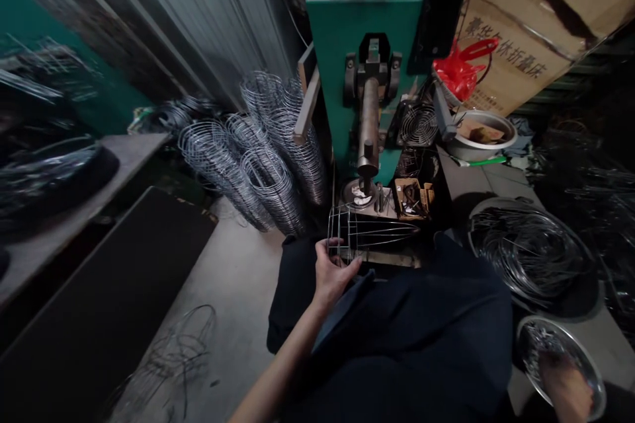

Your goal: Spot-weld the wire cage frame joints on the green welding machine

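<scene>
My left hand (333, 275) grips a wire frame (349, 231) by its near end, thumb on one side and fingers on the other. Long thin wires of the frame stretch to the right over my lap, below the electrode of a green spot welding machine (325, 73). Down at the lower right, my right hand (565, 380) reaches into a round metal bowl (598, 377) of small shiny metal pieces (540, 347). Motion smears that hand, and its fingers are hard to make out among the pieces.
Stacks of nested wire frames (272, 188) stand left of the machine. A basin of wire pieces (530, 254) sits at the right, with a white bowl (483, 135) behind it. A dark board (109, 284) and loose wire (183, 350) lie at the left.
</scene>
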The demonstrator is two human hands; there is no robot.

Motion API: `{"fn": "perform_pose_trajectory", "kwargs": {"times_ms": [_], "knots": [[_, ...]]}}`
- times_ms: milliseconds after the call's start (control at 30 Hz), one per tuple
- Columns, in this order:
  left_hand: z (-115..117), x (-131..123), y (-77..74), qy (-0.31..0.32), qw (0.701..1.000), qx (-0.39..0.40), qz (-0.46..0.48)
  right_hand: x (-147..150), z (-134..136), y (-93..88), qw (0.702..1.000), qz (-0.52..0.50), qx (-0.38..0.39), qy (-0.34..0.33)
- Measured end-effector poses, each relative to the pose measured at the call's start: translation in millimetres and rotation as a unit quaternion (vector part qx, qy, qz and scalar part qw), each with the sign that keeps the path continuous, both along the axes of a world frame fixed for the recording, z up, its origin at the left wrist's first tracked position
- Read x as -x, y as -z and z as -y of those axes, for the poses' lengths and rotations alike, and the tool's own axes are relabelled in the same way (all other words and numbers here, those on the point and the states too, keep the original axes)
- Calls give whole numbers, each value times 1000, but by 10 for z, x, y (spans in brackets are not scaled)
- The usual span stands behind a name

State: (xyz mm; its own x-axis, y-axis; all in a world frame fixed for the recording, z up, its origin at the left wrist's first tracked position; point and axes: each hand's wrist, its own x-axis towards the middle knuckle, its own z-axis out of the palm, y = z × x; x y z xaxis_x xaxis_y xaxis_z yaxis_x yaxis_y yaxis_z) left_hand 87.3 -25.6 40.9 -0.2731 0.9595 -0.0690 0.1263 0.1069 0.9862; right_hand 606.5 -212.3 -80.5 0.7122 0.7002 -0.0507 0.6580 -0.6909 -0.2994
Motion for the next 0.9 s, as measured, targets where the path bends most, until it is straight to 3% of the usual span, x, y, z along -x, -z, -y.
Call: {"fn": "perform_pose_trajectory", "kwargs": {"times_ms": [67, 167, 233, 333, 433, 533, 700, 900], "knots": [[-37, 32, -54, -4, 999, -6, -53, 103, -238, -339, 997, -1, -42, 67], [-77, 55, -124, -10, 994, -21, -103, 616, -851, -1064, 975, -51, -218, 11], [-85, 49, -148, -12, 993, -30, -117, 1180, -1320, -1544, 933, -182, -290, -107], [-71, 30, -160, -12, 990, -41, -134, 2109, -1895, -2004, 866, -286, -248, -328], [-52, 27, -164, -14, 988, -49, -146, 2789, -2225, -2078, 801, -245, -237, -493], [-53, 41, -161, -17, 987, -49, -150, 3077, -2398, -1945, 762, -167, -239, -579], [-114, 42, -140, -12, 986, -45, -159, 3113, -2539, -1753, 771, -78, -178, -606], [-219, 6, -134, -21, 988, -42, -150, 3153, -2571, -1708, 794, 55, -112, -595]]}}
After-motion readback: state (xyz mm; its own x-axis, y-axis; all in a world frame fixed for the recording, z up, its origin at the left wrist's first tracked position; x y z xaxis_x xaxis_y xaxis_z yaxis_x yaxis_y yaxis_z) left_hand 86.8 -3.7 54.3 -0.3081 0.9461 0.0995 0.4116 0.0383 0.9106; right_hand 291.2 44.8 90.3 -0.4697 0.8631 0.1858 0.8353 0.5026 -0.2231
